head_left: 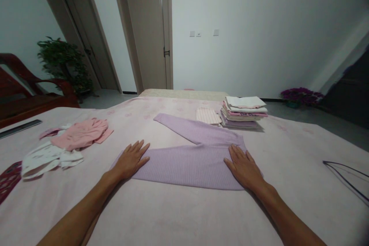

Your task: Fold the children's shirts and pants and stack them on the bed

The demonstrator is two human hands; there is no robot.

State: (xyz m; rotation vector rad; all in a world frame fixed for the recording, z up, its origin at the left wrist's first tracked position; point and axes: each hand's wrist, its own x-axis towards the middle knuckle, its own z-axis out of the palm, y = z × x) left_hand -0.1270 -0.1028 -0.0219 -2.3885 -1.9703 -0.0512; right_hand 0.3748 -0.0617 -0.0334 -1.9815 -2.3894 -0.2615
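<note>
While the lilac trousers [187, 161] lie spread across the middle of the pink bedcover [178, 215], one leg angled away toward the far side, both hands press flat on them with fingers stretched out and gripping nothing. The left hand [131, 159] rests on the left end, the right hand [243, 167] on the right end. A folded stack [243, 112] sits beyond, and loose clothes [66, 142] lie well to the left.

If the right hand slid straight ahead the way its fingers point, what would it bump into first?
The right hand lies flat on the lilac garment, fingers pointing up and slightly left. Going on, it would probably first meet the garment's folded-over part, then perhaps the striped cloth; depth is hard to judge.
</note>
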